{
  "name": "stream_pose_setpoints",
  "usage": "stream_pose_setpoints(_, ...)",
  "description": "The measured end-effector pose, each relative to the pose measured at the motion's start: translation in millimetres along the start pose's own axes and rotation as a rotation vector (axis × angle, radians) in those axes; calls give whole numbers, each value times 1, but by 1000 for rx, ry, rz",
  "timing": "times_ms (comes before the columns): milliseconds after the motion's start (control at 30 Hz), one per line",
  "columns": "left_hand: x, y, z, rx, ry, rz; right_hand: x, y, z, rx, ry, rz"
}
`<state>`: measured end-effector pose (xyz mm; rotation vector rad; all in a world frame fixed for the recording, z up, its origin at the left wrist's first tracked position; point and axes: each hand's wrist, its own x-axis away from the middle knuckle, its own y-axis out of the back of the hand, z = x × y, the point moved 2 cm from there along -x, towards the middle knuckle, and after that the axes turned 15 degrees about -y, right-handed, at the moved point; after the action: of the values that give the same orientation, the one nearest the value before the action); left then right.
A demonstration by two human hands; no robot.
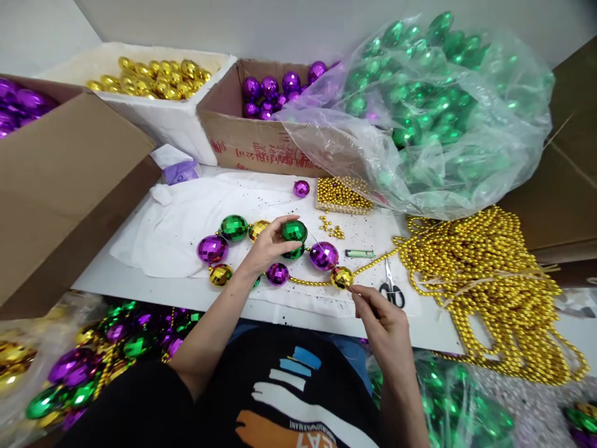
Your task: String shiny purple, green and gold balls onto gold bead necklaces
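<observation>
Left hand [267, 247], one: its grip was clamped on a green faceted ball [293, 231], over the middle of the desk [163, 290]. Right hand [381, 316], one: thumb and fingertips were together on a fine thread [319, 241], just beside a gold ball [342, 277], towards the front edge. The thread ran up from this grip towards the green ball.

Ball strand [277, 274], one, in purple, green and gold: it lay looped on a white cloth [153, 242], between the middle of the desk and its front edge, with small gold beads between balls.

Purple ball [301, 188], loose, one: it lay towards the back edge, just left of a bead tray [342, 208] filled with gold beads. A few loose beads [332, 228] lay before the tray.

Scissors [394, 294], one pair, with black handles: these lay near the front edge, right of the right hand's fingertips. Gold bead garlands [485, 280], one heap: these covered the right end and hung over the front edge.

Purple-ball carton [261, 146], one: it stood along the back edge, beside a white foam box [163, 121] of gold balls.
</observation>
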<state>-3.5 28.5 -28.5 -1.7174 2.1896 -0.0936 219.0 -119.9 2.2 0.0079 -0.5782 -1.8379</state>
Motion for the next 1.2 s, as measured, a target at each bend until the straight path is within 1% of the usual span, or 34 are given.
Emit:
stream_pose_setpoints(100,3,-4,-5,179,76,2,-1,-2,-1,29,8,21)
stream_pose_setpoints(167,5,-7,-7,244,106,-19,-1,-3,-2,41,5,33)
stream_pose_setpoints(333,7,-6,2,298,80,-192,1,-5,-2,65,-12,49)
stream_pose_setpoints(467,8,-3,13,398,142,-303,3,-7,2,45,-7,38)
stream_pose_setpoints(567,6,-2,13,468,181,-347,5,-10,3,13,-8,42)
stream_pose_setpoints(667,4,-1,9,489,199,-333,6,-13,2,6,-9,63)
stream_pose_setpoints(800,4,0,7,445,198,-288,7,-15,-1,10,-9,68)
stream_pose_setpoints(1067,6,0,9,463,228,-282,8,-16,-4,8,-13,74)
stream_pose_setpoints(1200,7,0,9,481,207,-263,9,-17,-6,6,-22,85)
